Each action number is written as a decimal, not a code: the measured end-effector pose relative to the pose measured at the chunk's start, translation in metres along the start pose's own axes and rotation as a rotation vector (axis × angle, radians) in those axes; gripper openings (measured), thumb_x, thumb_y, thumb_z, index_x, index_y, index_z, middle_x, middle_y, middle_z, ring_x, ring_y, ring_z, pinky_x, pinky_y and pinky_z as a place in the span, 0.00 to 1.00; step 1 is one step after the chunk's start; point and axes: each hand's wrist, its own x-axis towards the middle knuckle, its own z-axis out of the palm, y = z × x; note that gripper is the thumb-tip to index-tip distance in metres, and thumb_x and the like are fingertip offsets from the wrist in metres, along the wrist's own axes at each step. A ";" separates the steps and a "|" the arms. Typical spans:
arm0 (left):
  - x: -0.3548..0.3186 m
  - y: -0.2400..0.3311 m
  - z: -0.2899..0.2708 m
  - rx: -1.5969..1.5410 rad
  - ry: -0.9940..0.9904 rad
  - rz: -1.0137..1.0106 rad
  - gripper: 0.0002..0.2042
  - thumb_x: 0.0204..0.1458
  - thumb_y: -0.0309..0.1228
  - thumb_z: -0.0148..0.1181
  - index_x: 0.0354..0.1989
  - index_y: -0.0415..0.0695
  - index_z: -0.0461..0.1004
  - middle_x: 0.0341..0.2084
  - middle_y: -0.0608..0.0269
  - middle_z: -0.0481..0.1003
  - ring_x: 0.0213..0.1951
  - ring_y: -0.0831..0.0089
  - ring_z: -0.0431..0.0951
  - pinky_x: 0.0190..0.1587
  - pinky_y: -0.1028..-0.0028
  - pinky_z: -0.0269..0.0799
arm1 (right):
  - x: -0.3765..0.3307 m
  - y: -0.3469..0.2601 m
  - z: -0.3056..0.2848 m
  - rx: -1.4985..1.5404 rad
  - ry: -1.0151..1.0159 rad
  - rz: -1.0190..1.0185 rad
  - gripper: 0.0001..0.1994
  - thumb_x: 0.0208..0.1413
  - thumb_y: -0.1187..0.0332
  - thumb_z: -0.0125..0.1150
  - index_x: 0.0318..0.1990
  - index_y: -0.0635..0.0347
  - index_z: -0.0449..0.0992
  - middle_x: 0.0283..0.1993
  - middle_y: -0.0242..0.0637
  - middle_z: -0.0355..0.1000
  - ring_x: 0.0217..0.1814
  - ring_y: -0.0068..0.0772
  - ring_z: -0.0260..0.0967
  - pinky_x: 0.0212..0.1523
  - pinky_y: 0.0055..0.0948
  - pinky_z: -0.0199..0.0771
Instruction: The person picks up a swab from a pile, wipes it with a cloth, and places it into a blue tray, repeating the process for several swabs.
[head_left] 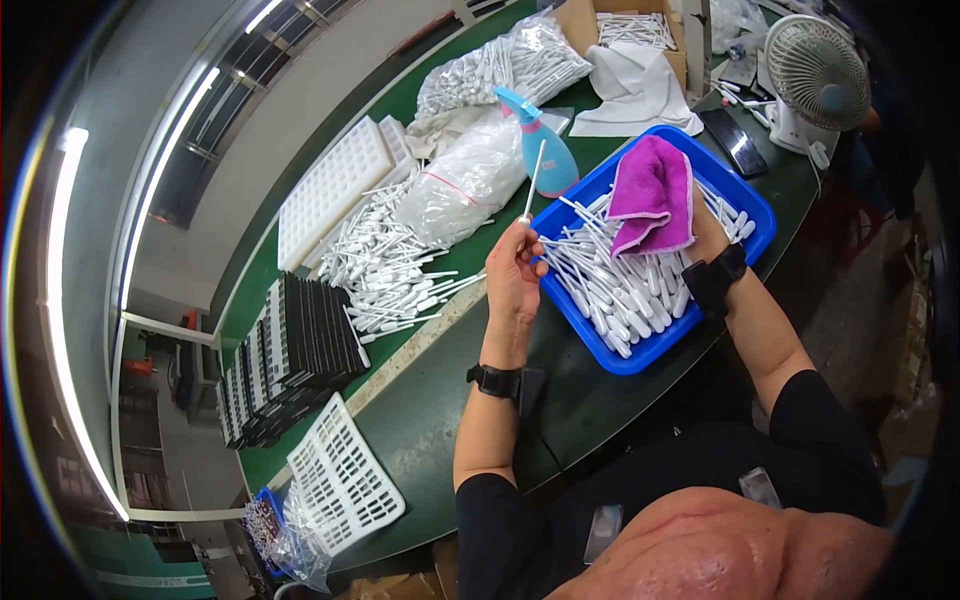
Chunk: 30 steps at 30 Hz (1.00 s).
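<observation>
Upright in my left hand [514, 268] is a white plastic dropper [536, 182], pinched near its lower end with its thin stem pointing up. My right hand [708, 228] grips a purple cloth [650, 195], which covers its fingers and hangs over the blue tray [612, 362]. Many more white droppers [625, 295], with thick bulb ends and thin stems, fill the tray beneath both hands. The left hand is by the tray's left rim. Just beyond it stands a blue spray bottle [552, 160].
Loose droppers [385, 250] lie heaped at left, beside filled plastic bags [465, 185] and a white perforated block [335, 190]. Nearer are stacked black trays [300, 345] and a white slotted basket [345, 480]. A phone [735, 142] and a fan [817, 75] sit at right.
</observation>
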 end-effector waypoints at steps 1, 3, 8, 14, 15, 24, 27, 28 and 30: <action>0.001 -0.002 0.004 0.006 -0.018 0.001 0.10 0.54 0.33 0.54 0.41 0.42 0.72 0.23 0.73 0.68 0.24 0.85 0.66 0.20 0.84 0.59 | -0.003 -0.005 -0.001 -0.007 0.010 0.006 0.23 0.60 0.49 0.42 0.51 0.59 0.66 0.44 0.40 0.71 0.44 0.37 0.71 0.47 0.38 0.73; 0.000 -0.005 0.000 -0.026 -0.073 0.016 0.10 0.54 0.32 0.54 0.41 0.42 0.71 0.22 0.74 0.66 0.23 0.85 0.63 0.20 0.84 0.57 | -0.017 -0.016 -0.003 -0.019 0.034 -0.013 0.23 0.60 0.49 0.42 0.51 0.59 0.66 0.45 0.40 0.71 0.45 0.38 0.70 0.49 0.38 0.72; -0.014 -0.009 0.007 0.104 0.031 0.017 0.08 0.56 0.33 0.52 0.41 0.46 0.70 0.26 0.73 0.69 0.23 0.86 0.64 0.22 0.84 0.59 | -0.063 0.009 -0.011 -1.327 -0.185 -0.546 0.39 0.54 0.71 0.55 0.68 0.51 0.35 0.70 0.38 0.40 0.72 0.32 0.37 0.68 0.31 0.36; -0.032 -0.034 0.039 0.316 -0.144 0.109 0.07 0.57 0.33 0.51 0.37 0.44 0.70 0.21 0.70 0.69 0.16 0.84 0.63 0.16 0.83 0.56 | -0.018 0.018 0.025 0.264 -0.388 0.231 0.23 0.58 0.60 0.48 0.59 0.57 0.58 0.53 0.40 0.67 0.47 0.32 0.70 0.49 0.29 0.70; -0.033 -0.040 0.040 0.390 -0.176 0.124 0.07 0.57 0.33 0.51 0.36 0.44 0.70 0.18 0.70 0.69 0.15 0.83 0.63 0.14 0.83 0.55 | -0.019 0.019 0.040 0.273 -0.388 0.220 0.23 0.58 0.60 0.48 0.59 0.57 0.58 0.53 0.40 0.67 0.47 0.32 0.70 0.49 0.29 0.70; -0.060 -0.066 0.077 0.560 -0.235 -0.248 0.09 0.56 0.36 0.51 0.31 0.44 0.68 0.14 0.70 0.65 0.12 0.82 0.62 0.12 0.84 0.54 | -0.028 0.026 0.079 -0.360 0.127 -0.052 0.14 0.60 0.62 0.44 0.42 0.63 0.70 0.34 0.38 0.73 0.31 0.27 0.71 0.32 0.26 0.72; -0.064 -0.069 0.073 0.444 -0.332 -0.288 0.09 0.57 0.37 0.50 0.31 0.45 0.67 0.14 0.71 0.65 0.12 0.83 0.60 0.13 0.84 0.52 | -0.030 0.010 0.078 -0.325 0.165 0.002 0.13 0.60 0.62 0.45 0.41 0.62 0.70 0.34 0.37 0.72 0.32 0.27 0.70 0.33 0.25 0.72; -0.065 -0.070 0.072 0.444 -0.333 -0.296 0.09 0.57 0.37 0.50 0.31 0.45 0.67 0.14 0.71 0.65 0.12 0.83 0.60 0.13 0.84 0.52 | -0.030 0.010 0.072 -0.181 0.000 0.011 0.12 0.60 0.63 0.45 0.40 0.62 0.70 0.33 0.36 0.72 0.29 0.27 0.70 0.32 0.25 0.72; -0.065 -0.067 0.073 0.432 -0.362 -0.313 0.09 0.57 0.37 0.50 0.31 0.45 0.66 0.14 0.71 0.65 0.12 0.84 0.59 0.13 0.85 0.52 | -0.031 0.012 0.061 0.107 -0.331 0.027 0.11 0.59 0.63 0.46 0.39 0.62 0.69 0.31 0.35 0.71 0.23 0.26 0.69 0.30 0.25 0.72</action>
